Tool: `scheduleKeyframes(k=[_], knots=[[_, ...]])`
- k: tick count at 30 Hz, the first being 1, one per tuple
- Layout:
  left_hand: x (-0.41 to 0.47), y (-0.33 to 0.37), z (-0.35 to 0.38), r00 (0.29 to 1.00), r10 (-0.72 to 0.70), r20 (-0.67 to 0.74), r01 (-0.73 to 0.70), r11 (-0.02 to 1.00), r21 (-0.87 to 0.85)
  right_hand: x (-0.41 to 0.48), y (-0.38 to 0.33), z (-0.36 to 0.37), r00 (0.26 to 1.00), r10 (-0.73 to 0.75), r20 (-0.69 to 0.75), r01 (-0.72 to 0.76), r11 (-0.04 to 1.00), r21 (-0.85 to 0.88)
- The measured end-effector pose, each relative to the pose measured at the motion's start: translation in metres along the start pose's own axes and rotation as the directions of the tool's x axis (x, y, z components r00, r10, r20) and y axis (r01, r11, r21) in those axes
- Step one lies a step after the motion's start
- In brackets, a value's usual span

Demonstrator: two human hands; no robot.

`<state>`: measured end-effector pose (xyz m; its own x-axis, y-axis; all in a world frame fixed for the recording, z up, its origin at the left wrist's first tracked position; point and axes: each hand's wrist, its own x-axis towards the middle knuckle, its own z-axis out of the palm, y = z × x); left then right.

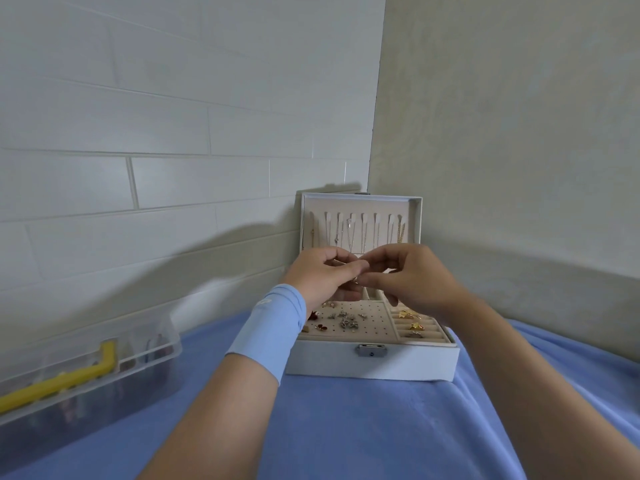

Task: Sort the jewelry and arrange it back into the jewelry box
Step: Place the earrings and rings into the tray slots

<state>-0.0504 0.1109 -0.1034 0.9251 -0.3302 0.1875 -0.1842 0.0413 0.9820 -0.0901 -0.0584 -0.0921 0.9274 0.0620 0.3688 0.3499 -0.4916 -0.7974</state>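
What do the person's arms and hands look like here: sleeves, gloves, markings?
No gloves on either of the hands. The left hand is bare, and a light blue, snug fabric cuff wraps that wrist and lower forearm, with a small white mark near its upper edge. The right hand and its forearm are bare, with no sleeve, cuff or watch in view.

Two bare forearms, light blue wristband [268,332] with small pale marking on left wrist

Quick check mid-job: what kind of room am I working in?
Probably a bedroom corner at home: the jewelry box sits on a blue fleece blanket by a white tiled wall, with a clear plastic storage box nearby.
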Motion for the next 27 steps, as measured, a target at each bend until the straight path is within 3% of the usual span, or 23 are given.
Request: scheduleKeyframes(k=[6,10,14,19,22,25,27], knots=[[-0.002,0.003,0.006,1.000,0.002,0.016,0.000,0.997,-0.083,0.002,0.007,-0.009,0.995,0.081,-0.057,-0.071,0.985,0.159],[-0.005,0.005,0.005,0.998,0.031,0.048,-0.030,0.999,-0.019,0.003,0.009,-0.012,0.993,0.103,-0.065,-0.091,0.981,0.170],[-0.005,0.006,0.010,0.998,0.061,-0.019,-0.060,0.996,0.066,0.001,0.006,-0.019,0.997,0.049,-0.059,-0.043,0.994,0.098],[0.000,0.001,0.024,0.997,0.041,-0.066,-0.032,0.992,0.121,0.001,0.009,-0.030,0.999,0.013,-0.031,-0.018,0.987,-0.161],[0.006,-0.005,0.033,0.994,0.085,-0.067,-0.064,0.963,0.263,0.001,0.019,-0.034,0.997,0.041,-0.059,-0.051,0.983,-0.175],[0.011,-0.011,0.036,0.981,0.193,-0.006,-0.156,0.812,0.562,0.005,0.033,-0.041,0.987,0.080,-0.140,-0.103,0.980,-0.170],[0.013,-0.015,0.037,0.976,0.208,0.058,-0.194,0.724,0.662,0.008,0.041,-0.045,0.983,0.096,-0.158,-0.124,0.975,-0.183]])
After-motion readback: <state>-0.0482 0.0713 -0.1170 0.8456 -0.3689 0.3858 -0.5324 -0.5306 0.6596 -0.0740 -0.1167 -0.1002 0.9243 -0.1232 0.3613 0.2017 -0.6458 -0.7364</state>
